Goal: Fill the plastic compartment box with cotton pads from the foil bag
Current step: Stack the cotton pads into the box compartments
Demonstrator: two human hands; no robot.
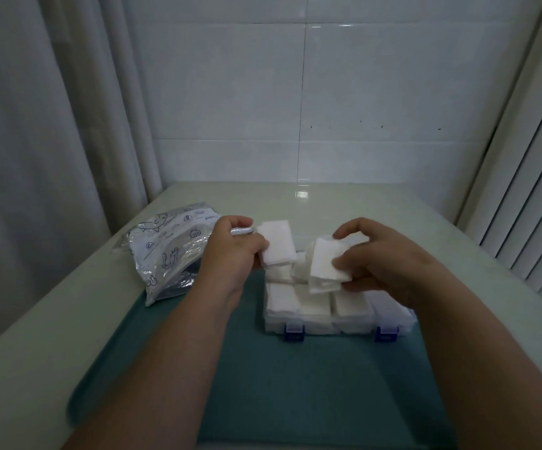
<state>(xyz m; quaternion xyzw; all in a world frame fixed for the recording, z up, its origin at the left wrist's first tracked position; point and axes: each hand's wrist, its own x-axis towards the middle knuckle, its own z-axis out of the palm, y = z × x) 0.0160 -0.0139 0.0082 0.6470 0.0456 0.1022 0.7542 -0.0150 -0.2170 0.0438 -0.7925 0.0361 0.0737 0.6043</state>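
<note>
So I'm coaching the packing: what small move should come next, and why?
Probably lower the right hand to tuck its pads into the compartment box; its near-right cell looks unfilled, while the left hand already holds another stack.

I see a crinkled, glossy foil bag (168,251), soft matt cotton pads (277,243), a translucent smooth plastic compartment box (337,323) with blue clasps (294,332), a matt teal mat (295,384), a glossy pale tabletop (328,199) and shiny wall tiles (295,92).
</note>
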